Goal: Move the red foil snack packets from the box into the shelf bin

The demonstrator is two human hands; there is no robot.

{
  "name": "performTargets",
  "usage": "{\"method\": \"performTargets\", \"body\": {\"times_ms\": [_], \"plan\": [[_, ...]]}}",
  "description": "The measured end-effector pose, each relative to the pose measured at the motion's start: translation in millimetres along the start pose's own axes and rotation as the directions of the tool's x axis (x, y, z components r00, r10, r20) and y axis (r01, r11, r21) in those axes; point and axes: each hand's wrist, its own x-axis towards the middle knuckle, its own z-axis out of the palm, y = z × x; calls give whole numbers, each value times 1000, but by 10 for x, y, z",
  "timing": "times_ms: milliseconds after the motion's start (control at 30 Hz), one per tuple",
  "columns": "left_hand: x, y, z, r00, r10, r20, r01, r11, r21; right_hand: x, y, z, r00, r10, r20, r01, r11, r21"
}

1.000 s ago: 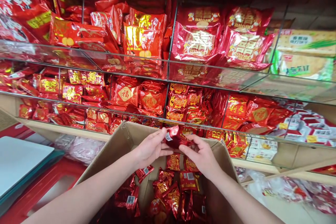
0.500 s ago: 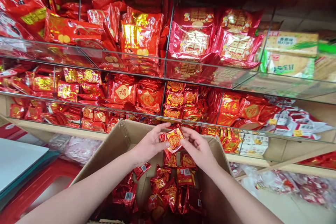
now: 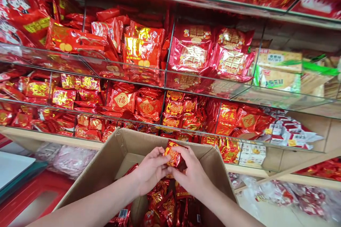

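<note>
Both hands meet above an open cardboard box (image 3: 157,140). Between them is a small red packet with gold print (image 3: 173,154). My left hand (image 3: 150,170) pinches its left side with thumb and fingers. My right hand (image 3: 190,172) wraps round its right side, thumb beneath. More red packets (image 3: 165,205) lie loose in the box below, partly hidden by my hands and forearms.
Glass-fronted shelves (image 3: 197,81) of red packets rise behind the box. Green and cream cracker packs (image 3: 279,74) stand at the right. Plastic-wrapped bags (image 3: 70,159) lie below the shelves, and a red tray (image 3: 34,198) is at the lower left.
The view has tilted up, showing more of the top shelf. Both hands with the packet sit a little lower in view, and my right hand has closed further round the packet.
</note>
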Motion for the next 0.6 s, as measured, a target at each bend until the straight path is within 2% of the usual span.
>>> {"method": "performTargets", "body": {"times_ms": [67,133,267,333,433,533,600], "plan": [[-17,46,19,998,-5,68,4,1000,21,11,-23,-62,1000,-29,8,29,1000,-8],[-37,133,52,992,2,123,-11,997,74,34,-24,-174,999,-31,-33,30,999,-18],[-55,280,58,988,32,151,-71,964,258,163,89,-533,966,36,-255,-43,999,-19],[-38,283,7,991,6,131,-48,948,315,294,186,-728,942,-32,-335,-28,985,-172],[4,221,-84,993,-60,103,18,930,368,555,300,-944,932,-168,-321,2,888,-459],[34,157,-138,992,-91,85,46,902,429,831,354,-1027,955,-138,-263,-51,795,-604],[40,136,-150,992,-103,71,59,886,459,1004,386,-1028,975,-115,-188,-44,734,-677]]}}
